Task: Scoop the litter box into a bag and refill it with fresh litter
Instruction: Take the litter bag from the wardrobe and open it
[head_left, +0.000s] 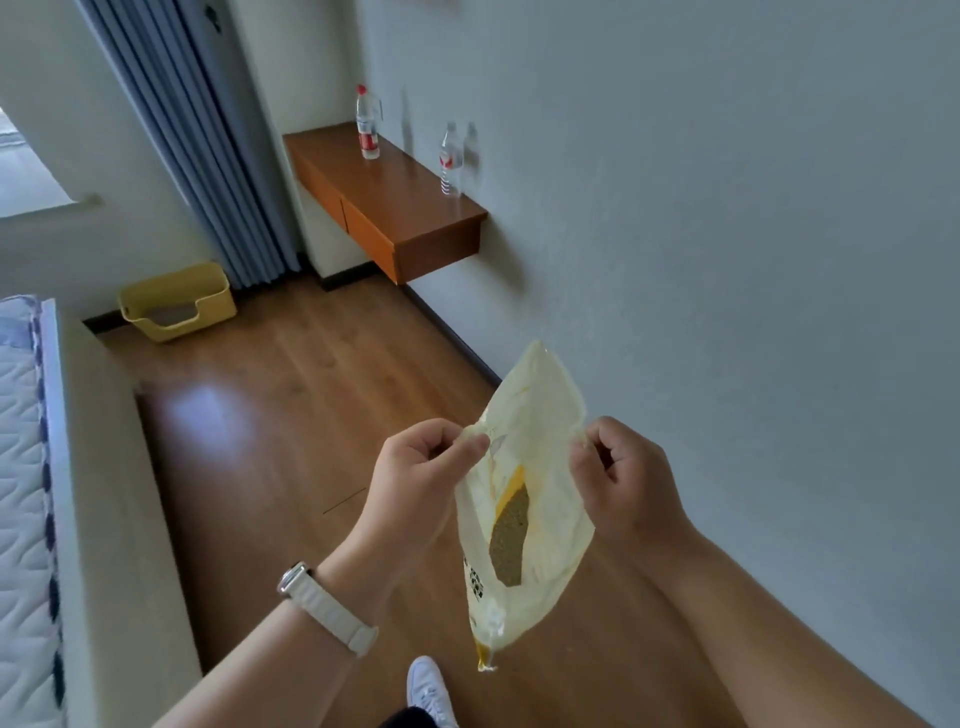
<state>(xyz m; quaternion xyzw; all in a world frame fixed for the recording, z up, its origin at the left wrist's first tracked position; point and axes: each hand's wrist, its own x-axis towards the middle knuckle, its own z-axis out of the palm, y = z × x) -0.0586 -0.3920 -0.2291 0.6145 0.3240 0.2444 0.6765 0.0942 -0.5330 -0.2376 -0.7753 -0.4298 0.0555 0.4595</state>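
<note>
A pale yellow plastic litter bag (530, 493) hangs in front of me, with a window showing grey-brown litter in its lower half. My left hand (415, 467) pinches the bag's left top edge. My right hand (623, 473) pinches the right top edge, so the mouth is held between both hands. A yellow litter box (179, 301) sits on the wooden floor far off at the upper left, by the curtain, with grey litter visible through its low front opening.
A wall-mounted wooden shelf (395, 208) carries two water bottles (368, 124). Grey curtains (197, 156) hang behind the box. A mattress and bed frame (31, 493) line the left side. The wall runs along my right. My white shoe (431, 691) is below.
</note>
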